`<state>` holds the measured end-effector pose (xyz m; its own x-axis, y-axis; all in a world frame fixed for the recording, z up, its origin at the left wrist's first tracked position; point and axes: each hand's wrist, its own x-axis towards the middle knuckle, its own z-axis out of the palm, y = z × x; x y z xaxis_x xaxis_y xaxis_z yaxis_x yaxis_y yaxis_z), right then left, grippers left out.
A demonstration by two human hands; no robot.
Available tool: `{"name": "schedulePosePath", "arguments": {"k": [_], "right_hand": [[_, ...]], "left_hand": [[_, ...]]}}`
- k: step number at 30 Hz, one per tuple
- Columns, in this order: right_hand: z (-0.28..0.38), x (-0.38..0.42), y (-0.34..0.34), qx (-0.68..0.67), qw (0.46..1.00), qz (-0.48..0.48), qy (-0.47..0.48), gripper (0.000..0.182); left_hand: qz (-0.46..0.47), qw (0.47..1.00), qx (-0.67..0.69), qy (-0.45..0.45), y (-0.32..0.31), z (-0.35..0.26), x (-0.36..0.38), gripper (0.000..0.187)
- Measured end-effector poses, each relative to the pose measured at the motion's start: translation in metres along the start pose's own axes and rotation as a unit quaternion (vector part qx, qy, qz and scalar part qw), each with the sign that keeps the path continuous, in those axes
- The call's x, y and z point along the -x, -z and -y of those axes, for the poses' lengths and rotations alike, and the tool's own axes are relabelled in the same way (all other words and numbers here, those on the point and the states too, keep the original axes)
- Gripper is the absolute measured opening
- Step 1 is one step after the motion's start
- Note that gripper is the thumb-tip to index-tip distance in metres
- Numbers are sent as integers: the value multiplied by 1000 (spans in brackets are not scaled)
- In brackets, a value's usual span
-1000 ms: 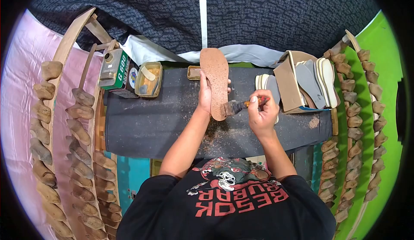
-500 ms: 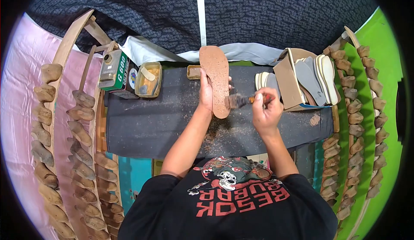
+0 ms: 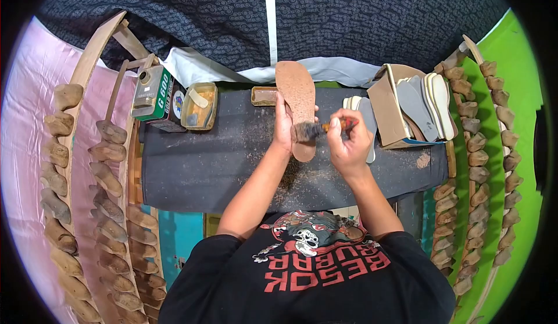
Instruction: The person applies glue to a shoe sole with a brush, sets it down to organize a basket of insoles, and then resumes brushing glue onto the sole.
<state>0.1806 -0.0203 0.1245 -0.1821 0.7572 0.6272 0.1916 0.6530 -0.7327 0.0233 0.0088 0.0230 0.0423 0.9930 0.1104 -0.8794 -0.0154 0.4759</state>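
Observation:
My left hand (image 3: 283, 127) grips the left edge of a brown cork-like insole (image 3: 297, 100), holding it tilted up over the dark work board (image 3: 203, 161). My right hand (image 3: 347, 143) holds a brush (image 3: 318, 129) with an orange handle; its dark bristles press on the lower middle of the insole. Brown dust and crumbs lie on the board below the insole.
A green glue can (image 3: 154, 96) and a small open tin (image 3: 200, 107) stand at the board's far left. A cardboard box of grey and white insoles (image 3: 415, 109) sits at right, more insoles (image 3: 359, 107) beside it. Racks of wooden shoe lasts (image 3: 110, 173) line both sides.
The brush has moved up and leftward across the insole, from its lower right edge onto its middle. The insole has shifted slightly right in my left hand.

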Motion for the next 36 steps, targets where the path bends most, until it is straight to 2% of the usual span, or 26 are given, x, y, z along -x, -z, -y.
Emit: {"name": "schedulePosePath", "arguments": {"k": [1,3,4,8,10,11,13,18,20,24,27,31,33,34,35,36], "right_hand": [[-3,-5,-2,0,1000,0,1,10],[-9,-14,-5,12,999,-41,20,10],[-10,-15,-6,-4,999,-39,0,9],[-13,-6,-3,-15,1000,-24,2,9],[2,4,2,12,1000,5,4,8],[5,10,4,12,1000,5,4,8],[11,19,6,12,999,40,21,6],[4,7,6,19,1000,11,18,6],[-2,-1,5,22,1000,-4,19,7],[-2,12,4,26,999,8,41,10],[2,30,6,6,999,44,16,10],[-2,21,10,21,999,32,8,6],[-10,3,13,46,999,2,18,5],[-9,-5,12,40,999,-14,30,5],[-7,-10,12,34,998,-28,43,5],[-7,-10,11,35,998,-28,43,5]], "left_hand": [[1,1000,0,-1,-4,4,-1,69],[-150,987,-25,-58,-20,12,-4,68],[-121,992,-2,-22,-25,9,3,69],[-140,989,23,-51,-14,9,-1,68],[-47,999,-17,-18,-1,1,2,68],[-47,999,-16,-19,-1,2,1,68],[-135,990,-10,-48,-8,2,-2,69],[-98,995,-13,-16,-6,5,0,71],[-153,988,-7,-33,-14,7,-2,71],[-152,988,20,-26,-5,1,-2,70],[-137,990,14,-37,10,-3,-2,71],[-129,990,14,-50,10,-6,2,71],[-95,995,24,-13,11,-2,3,72],[-37,999,22,9,15,-4,6,72],[-36,999,23,9,15,1,5,72],[-124,989,78,8,-2,3,3,72]]}}
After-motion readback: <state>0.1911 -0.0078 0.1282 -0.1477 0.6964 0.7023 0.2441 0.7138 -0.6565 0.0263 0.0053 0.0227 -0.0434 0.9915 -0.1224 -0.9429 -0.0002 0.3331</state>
